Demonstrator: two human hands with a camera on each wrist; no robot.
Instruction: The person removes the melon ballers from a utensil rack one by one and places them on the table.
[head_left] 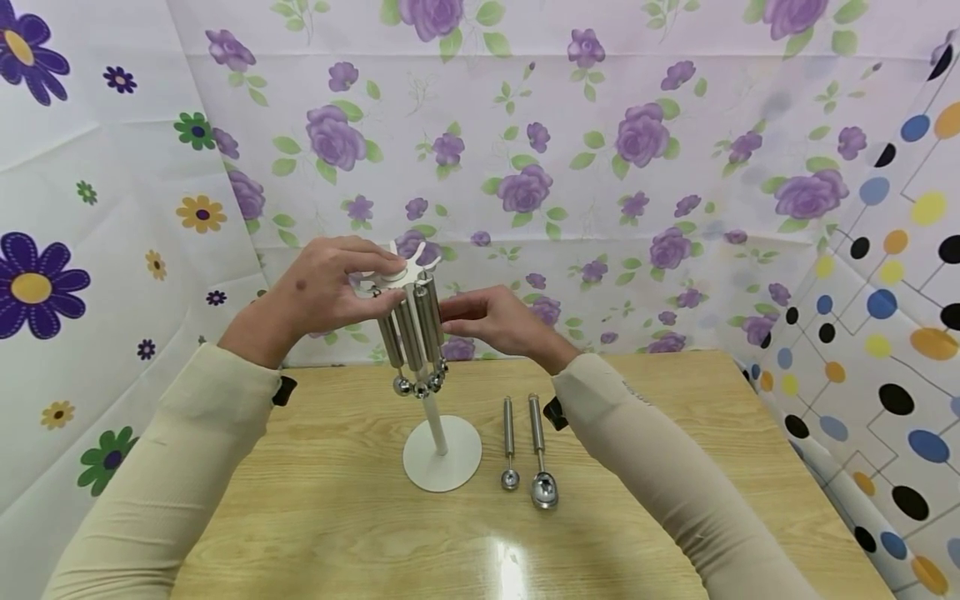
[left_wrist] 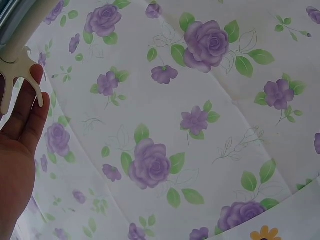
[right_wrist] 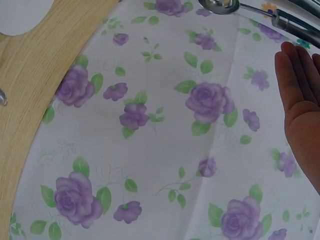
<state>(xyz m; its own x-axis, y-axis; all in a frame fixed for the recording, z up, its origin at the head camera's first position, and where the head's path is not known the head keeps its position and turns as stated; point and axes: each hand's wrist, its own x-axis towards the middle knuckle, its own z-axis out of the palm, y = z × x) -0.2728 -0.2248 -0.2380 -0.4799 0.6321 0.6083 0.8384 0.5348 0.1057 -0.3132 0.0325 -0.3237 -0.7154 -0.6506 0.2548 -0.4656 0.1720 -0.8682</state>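
Observation:
A white hook stand (head_left: 442, 467) stands upright on the table, its round base flat on the wood. Several metal scoops (head_left: 408, 333) with steel handles hang around its top, bowls downward. My left hand (head_left: 330, 283) holds the hooked top (left_wrist: 17, 67), fingers over it and thumb in front. To the right of the hanging scoops, my right hand (head_left: 498, 321) has its extended fingers at a handle (right_wrist: 295, 32); whether they touch it is hard to tell. Right of the base lie a small round scoop (head_left: 510, 450) and a larger oval-bowled scoop (head_left: 543, 475).
The wooden table (head_left: 337, 517) reaches back to a flowered cloth backdrop (head_left: 480, 225). Other patterned cloths hang at the left (head_left: 112, 208) and right (head_left: 885, 275) sides.

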